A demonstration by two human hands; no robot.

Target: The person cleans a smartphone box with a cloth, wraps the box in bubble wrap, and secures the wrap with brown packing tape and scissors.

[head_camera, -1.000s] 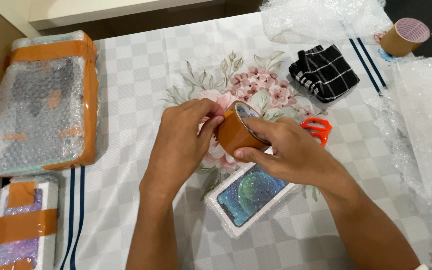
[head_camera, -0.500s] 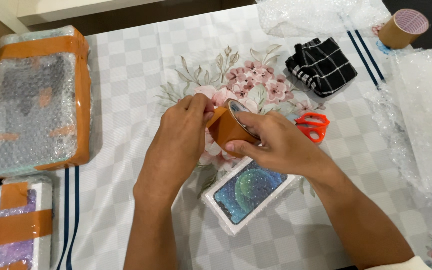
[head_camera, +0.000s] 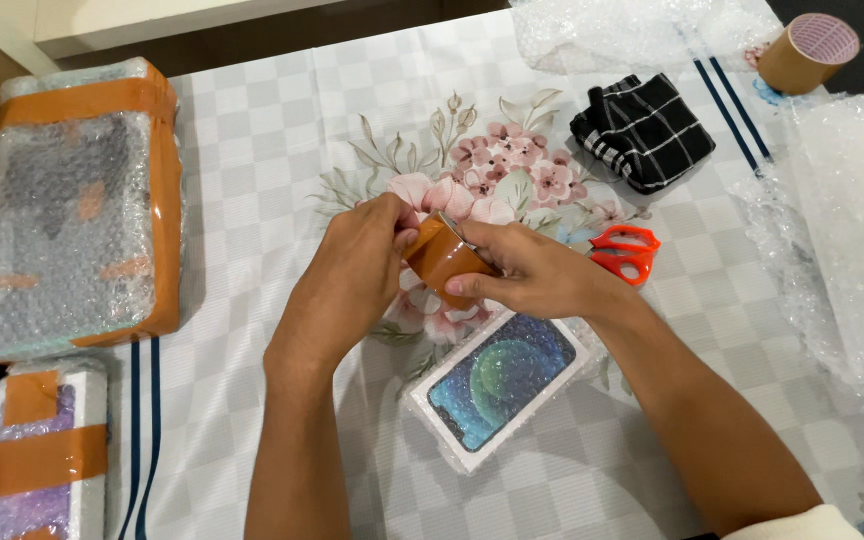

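Note:
My right hand point(head_camera: 527, 275) grips a roll of brown packing tape point(head_camera: 440, 258) above the middle of the table. My left hand point(head_camera: 357, 275) touches the roll's left side, fingertips pinched on its edge. Just below the hands lies a phone box wrapped in bubble wrap point(head_camera: 500, 385), flat on the tablecloth. Orange-handled scissors point(head_camera: 624, 250) lie to the right of my right hand, partly hidden behind it.
A large bubble-wrapped parcel with brown tape point(head_camera: 77, 215) sits at the left, a smaller taped parcel point(head_camera: 37, 450) below it. A folded black checked cloth point(head_camera: 642, 130), a second tape roll point(head_camera: 807, 50) and loose bubble wrap point(head_camera: 847, 215) are at the right.
The hands keep working at the tape roll; the roll has turned slightly and the left fingertips now pinch its edge. The view has shifted a little.

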